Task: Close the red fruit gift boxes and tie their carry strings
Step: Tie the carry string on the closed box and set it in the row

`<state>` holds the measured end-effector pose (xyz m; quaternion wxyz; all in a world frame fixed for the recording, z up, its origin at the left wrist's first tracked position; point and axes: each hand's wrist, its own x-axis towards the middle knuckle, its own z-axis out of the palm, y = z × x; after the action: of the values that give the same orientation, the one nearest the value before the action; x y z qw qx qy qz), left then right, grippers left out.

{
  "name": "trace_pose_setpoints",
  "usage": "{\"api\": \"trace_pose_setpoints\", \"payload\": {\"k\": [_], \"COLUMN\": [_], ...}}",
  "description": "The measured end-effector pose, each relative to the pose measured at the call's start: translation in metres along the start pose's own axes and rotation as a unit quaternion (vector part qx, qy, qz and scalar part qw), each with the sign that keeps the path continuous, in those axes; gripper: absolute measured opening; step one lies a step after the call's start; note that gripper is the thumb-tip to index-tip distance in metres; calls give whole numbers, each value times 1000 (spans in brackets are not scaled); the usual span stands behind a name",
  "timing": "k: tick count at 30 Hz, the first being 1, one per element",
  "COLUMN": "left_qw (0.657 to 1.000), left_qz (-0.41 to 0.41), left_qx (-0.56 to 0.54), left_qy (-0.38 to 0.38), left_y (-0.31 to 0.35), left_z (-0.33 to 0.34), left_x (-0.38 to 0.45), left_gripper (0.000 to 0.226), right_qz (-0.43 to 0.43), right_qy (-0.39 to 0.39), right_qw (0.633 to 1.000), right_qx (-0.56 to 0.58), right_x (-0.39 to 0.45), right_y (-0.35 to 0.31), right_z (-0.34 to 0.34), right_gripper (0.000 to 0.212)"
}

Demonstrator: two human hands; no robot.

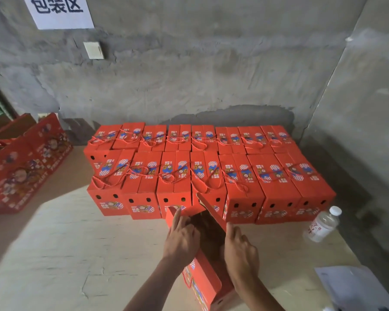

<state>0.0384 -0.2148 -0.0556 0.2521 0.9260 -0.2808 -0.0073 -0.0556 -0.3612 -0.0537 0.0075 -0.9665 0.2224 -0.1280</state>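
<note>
Now we are steadying the light, stiff cardboard open box (pixel 208 263), left hand (pixel 182 239) and right hand (pixel 240 250) both relaxed, fingers pressing its thin flaps (pixel 211 209), likely best held at the creases.

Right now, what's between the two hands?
Head view: the open red box, its dark inside showing; left hand and right hand each on a top flap.

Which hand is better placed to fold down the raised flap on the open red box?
Right hand, probably: its fingers sit at the raised red cardboard flap; the left hand rests on the opposite flap.
</note>
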Motion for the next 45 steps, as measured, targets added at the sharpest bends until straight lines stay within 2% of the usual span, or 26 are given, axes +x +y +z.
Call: {"api": "trace_pose_setpoints", "payload": {"k": [3, 8, 13, 17, 20, 23, 27, 35, 39, 42, 45], "left_qw": [999, 1000, 999, 997, 998, 999, 999, 986, 985, 986, 984], "left_qz": [-13, -11, -25, -48, -25, -27, -34, 77, 58, 39, 24], "left_qx": [15, 1, -14, -3, 1, -8, -23, 125, 157, 161, 162], "left_qy": [-26, -23, -36, -56, -59, -35, -16, 79, 35, 15, 72], "left_y": [-1, -2, 1, 5, 5, 3, 2, -8, -18, -3, 26], "left_z": [-3, -5, -6, -7, -7, -7, -3, -17, -19, -16, -13], "left_x": [0, -4, -4, -1, -1, -2, -8, -26, -49, -58, -69], "left_gripper": [38, 31, 35, 35, 31, 32, 35, 50, 59, 59, 58], "right_qz": [-8, -11, -16, -12, -18, -25, -24, -19, -27, -73, -137], "right_qy": [-9, -10, -29, -10, 15, 43, 67, 82, 38, 29, -27], "right_qw": [1000, 1000, 999, 999, 999, 997, 995, 996, 996, 993, 985], "right_qx": [-9, -14, -24, -31, -43, -58, -66, 21, 79, 87, 99], "right_x": [0, -1, -5, -6, -7, -8, -12, -11, 0, 6, 20], "right_y": [0, 0, 1, -3, -3, -2, -4, -3, 6, -1, -14], "right_z": [-1, -2, -5, -7, -5, -1, 4, 2, 4, 7, 12], "right_gripper": [48, 49, 51, 41, 33, 29, 35, 29, 42, 50, 58]}}
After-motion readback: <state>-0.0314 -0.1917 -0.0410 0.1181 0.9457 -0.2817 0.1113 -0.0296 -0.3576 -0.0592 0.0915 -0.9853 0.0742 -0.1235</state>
